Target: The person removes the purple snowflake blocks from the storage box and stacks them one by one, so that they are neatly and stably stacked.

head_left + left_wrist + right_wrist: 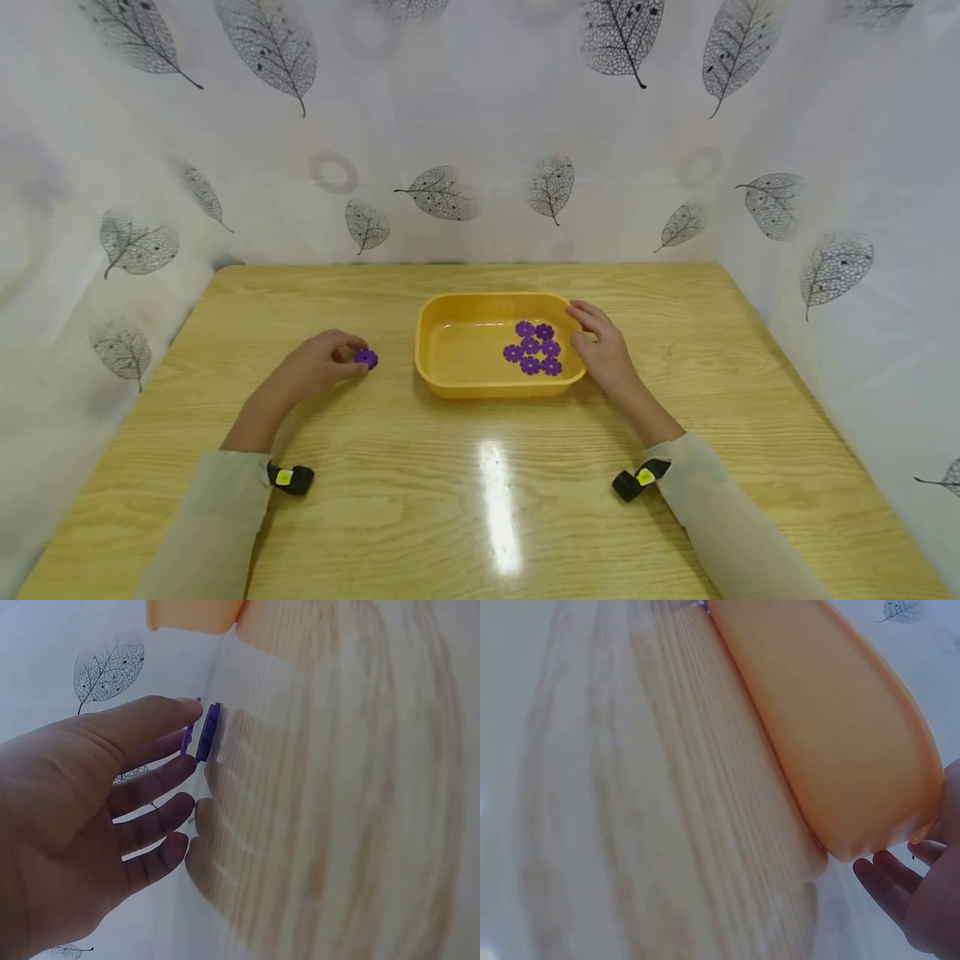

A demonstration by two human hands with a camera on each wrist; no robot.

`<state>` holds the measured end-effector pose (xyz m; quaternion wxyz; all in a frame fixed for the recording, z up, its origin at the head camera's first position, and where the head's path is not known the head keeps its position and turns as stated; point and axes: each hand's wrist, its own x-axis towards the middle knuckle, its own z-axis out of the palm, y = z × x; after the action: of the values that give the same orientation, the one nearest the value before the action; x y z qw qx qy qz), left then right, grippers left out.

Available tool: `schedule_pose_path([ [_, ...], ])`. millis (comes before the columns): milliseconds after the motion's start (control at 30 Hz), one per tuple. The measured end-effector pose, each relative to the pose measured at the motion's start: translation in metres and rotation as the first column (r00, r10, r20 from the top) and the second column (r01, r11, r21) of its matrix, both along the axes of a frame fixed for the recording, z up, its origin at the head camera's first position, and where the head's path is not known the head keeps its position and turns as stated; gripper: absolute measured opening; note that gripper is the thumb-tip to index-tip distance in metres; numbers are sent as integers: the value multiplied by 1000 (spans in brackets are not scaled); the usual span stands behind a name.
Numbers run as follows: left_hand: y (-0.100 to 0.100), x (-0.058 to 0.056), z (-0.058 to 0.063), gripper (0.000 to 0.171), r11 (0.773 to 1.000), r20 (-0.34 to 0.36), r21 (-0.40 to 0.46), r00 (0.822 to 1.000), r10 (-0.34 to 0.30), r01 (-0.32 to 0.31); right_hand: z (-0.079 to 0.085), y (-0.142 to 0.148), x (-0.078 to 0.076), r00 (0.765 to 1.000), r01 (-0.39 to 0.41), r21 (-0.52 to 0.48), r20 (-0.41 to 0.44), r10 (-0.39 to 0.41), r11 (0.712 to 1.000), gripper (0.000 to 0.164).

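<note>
My left hand is left of the yellow plastic basin, with thumb and index finger pinching a small purple flower-shaped disc. Right beside it, on the table side, a second purple disc shows edge-on in the left wrist view. The other left fingers are spread loosely close over the wood. My right hand grips the basin's right end at the rim, its fingers against the outer wall in the right wrist view. Several purple flower discs lie flat inside the basin, in its right half.
A light wood-grain table carries everything. White curtain with a leaf print hangs behind it and along both sides. Each wrist wears a black strap with a small camera, such as the left strap.
</note>
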<state>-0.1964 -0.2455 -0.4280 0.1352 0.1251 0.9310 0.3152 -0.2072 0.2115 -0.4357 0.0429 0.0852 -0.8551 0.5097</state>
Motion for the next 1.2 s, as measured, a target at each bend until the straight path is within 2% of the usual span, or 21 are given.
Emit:
schedule_pose_path([
  [200,0,-1,-1,43,1000,-12,-11,1000,-16,16,-1,1,0,1000,-1,5,11,1,1000,43],
  [1200,-3,-3,-8,45,999,8,-29,1000,13,-13,-1,0,-1,1000,-4,12,-12,4,1000,43],
])
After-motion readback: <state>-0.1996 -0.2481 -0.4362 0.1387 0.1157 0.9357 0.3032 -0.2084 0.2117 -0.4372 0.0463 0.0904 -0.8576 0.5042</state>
